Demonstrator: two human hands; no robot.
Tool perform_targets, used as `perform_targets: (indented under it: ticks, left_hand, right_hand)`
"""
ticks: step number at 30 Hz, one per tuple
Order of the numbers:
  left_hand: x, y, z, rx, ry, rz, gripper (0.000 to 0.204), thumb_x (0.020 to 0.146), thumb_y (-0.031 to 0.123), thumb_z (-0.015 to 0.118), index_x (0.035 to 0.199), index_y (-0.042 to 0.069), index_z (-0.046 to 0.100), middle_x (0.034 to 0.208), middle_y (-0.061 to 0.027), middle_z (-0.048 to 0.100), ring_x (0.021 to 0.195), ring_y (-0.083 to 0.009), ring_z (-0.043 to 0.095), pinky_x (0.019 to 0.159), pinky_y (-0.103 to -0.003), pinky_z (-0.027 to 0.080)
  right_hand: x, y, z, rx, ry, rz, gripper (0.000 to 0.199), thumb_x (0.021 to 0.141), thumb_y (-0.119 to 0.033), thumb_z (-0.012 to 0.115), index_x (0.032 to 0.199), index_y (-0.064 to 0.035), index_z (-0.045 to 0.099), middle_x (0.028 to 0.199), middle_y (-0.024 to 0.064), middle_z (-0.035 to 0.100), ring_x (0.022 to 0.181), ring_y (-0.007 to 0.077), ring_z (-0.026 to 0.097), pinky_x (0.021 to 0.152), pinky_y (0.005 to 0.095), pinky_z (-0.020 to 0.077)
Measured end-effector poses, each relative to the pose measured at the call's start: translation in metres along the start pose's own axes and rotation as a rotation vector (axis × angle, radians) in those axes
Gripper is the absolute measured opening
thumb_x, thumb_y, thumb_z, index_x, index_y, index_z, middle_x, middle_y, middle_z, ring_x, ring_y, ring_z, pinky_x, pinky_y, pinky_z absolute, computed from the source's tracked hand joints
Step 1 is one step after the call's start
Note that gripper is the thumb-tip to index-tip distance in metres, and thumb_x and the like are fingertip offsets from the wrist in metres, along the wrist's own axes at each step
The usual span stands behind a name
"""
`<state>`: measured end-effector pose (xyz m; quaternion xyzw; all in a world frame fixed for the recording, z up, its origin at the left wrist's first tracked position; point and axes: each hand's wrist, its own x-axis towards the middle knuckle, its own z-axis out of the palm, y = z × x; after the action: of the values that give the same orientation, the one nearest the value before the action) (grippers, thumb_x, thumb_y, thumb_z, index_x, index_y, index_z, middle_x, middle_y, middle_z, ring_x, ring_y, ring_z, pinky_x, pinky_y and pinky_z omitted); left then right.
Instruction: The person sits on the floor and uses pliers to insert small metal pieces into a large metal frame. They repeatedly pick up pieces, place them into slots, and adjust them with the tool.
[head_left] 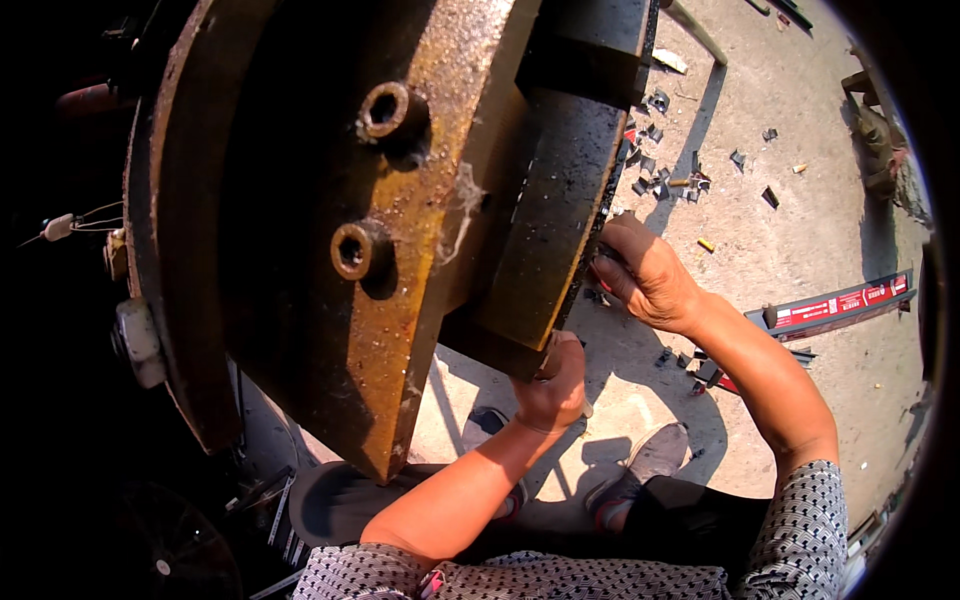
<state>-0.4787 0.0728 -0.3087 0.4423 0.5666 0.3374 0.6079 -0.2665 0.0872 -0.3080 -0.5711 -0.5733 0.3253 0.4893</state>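
A large oily, rust-brown steel machine head (420, 200) fills the left and middle of the head view. Two socket-head bolts (362, 250) stand out from its face. My left hand (552, 390) is closed just under the lower corner of a thick steel block (545, 230); the machine hides part of its fingers. Higher up, against the block's right edge, my right hand (652, 278) has its fingers curled in a pinch. What either hand holds is hidden or too small to make out.
Black offcuts (660, 185) lie scattered on the concrete floor (800, 220). A long red-and-black strip (850, 305) lies at the right. A round post (695, 30) stands at the top. My shoes (655, 455) and a dark stool seat (340, 510) are below.
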Motion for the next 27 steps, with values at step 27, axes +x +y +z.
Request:
perform_targets:
  ticks: [27]
  left_hand:
    - [0.007,-0.021,-0.023,-1.924,0.041,-1.109,0.014,0.084,-0.002,0.052,0.075,0.007,0.047,0.076,-0.0074,0.043,0.072,-0.0246,0.052,0.061,-0.034,0.040]
  right_hand:
    - [0.042,-0.010,0.076,0.501,0.246,-0.041,0.029,0.105,-0.024,0.051,0.115,0.0002,0.062,0.105,0.0078,0.070,0.096,0.0129,0.061,0.083,0.0299,0.0510]
